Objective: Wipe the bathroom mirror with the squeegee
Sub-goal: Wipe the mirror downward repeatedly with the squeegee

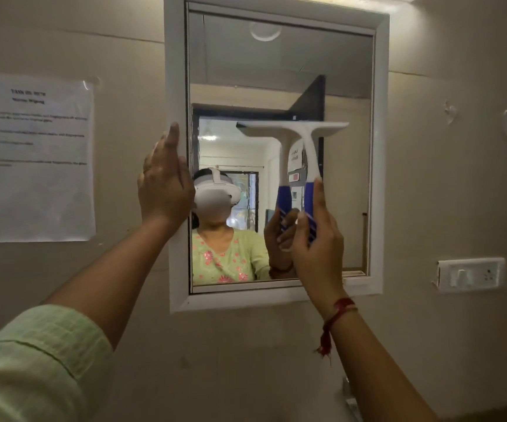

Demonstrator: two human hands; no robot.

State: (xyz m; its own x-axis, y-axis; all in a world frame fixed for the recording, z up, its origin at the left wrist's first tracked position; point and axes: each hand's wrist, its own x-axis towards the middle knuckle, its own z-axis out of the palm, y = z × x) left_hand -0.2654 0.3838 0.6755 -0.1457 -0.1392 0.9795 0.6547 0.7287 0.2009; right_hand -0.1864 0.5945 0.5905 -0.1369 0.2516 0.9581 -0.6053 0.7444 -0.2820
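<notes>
We hold the squeegee (304, 147) upright in our right hand (316, 239) — fingers wrapped round its blue-and-white handle, index finger stretched up along it. Its white blade head lies level against the mirror (279, 71), about mid-height on the glass. Our left hand (164, 184) is open, fingers loosely together, palm resting on the mirror's white frame (176, 86) at its left edge — holding nothing

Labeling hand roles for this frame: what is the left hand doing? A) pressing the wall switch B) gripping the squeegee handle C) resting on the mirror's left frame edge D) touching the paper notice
C: the left hand lies open against the left side of the mirror frame, while the right hand holds the squeegee by its blue handle.
</notes>
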